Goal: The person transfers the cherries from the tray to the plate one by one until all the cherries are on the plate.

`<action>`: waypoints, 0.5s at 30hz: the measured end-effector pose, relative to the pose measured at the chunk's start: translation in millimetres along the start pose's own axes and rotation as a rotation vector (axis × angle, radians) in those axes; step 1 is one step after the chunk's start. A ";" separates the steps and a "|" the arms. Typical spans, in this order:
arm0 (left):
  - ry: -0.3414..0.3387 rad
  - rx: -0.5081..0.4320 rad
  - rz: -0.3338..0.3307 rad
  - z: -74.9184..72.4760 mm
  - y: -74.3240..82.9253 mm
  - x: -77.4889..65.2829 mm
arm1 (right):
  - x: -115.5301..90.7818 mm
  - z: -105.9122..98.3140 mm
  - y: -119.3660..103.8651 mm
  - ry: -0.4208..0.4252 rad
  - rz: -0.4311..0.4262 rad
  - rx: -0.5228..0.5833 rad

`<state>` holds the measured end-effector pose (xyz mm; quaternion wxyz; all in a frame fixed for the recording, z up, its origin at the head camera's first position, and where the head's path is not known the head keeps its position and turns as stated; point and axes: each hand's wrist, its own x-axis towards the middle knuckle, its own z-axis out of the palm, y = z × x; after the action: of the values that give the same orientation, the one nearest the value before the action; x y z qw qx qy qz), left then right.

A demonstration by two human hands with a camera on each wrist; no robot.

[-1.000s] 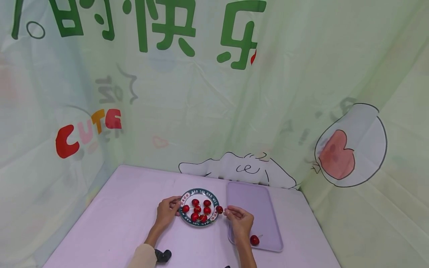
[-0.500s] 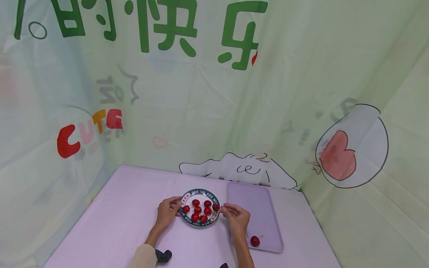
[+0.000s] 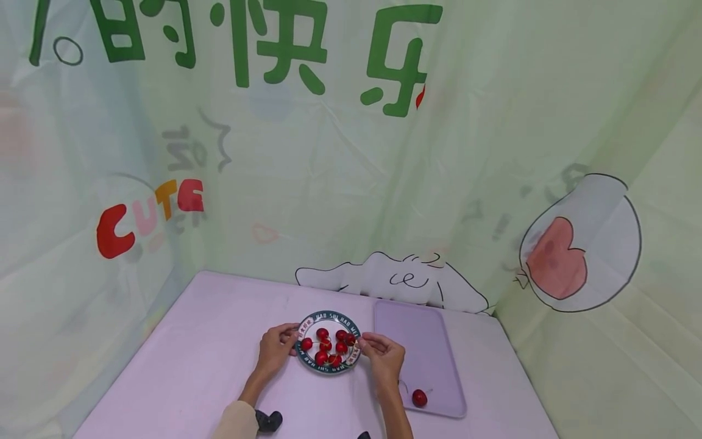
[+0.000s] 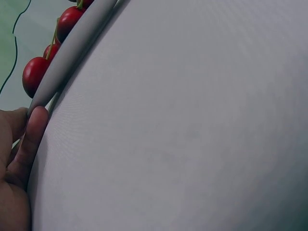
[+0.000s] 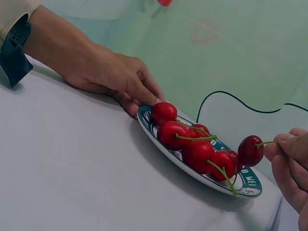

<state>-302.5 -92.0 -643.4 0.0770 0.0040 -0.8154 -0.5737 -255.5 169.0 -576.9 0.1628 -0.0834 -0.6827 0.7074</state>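
Observation:
A round plate (image 3: 311, 364) with a dark green lettered rim bears several red cherries (image 5: 173, 134) with green stems. At its left edge my left hand (image 3: 274, 352) pinches the rim between thumb and fingers, the thumb and a fingertip showing in the left wrist view. Over the plate's right side, my right hand (image 3: 386, 360) pinches one dark red cherry (image 5: 250, 150) by its stem. That cherry hangs beside the others, overlapping the rim in the right wrist view.
A light purple tray (image 3: 417, 347) lies to the right of the plate. One cherry (image 3: 419, 398) sits near its front edge, and a thin stem (image 3: 404, 386) pokes out beside the right wrist. Printed cloth (image 3: 307, 183) hangs behind the pale table (image 3: 208, 341).
My right hand has moved left with the cherry, from beyond the plate's right rim to over its right side. The left hand keeps its grip on the rim.

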 end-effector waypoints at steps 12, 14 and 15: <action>-0.011 -0.004 0.019 -3.1 3.5 -0.2 | -0.7 16.9 -3.4 -0.025 0.008 0.021; -0.013 -0.002 0.018 -2.8 2.7 -0.1 | -2.1 19.5 -5.1 -0.026 0.013 0.021; -0.013 -0.002 0.017 -2.5 2.1 0.2 | -3.0 20.9 -6.3 -0.027 0.018 0.020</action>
<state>-302.1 -93.6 -640.6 0.0765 -0.0066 -0.8154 -0.5738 -259.1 148.5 -569.8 0.1483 -0.0784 -0.6770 0.7166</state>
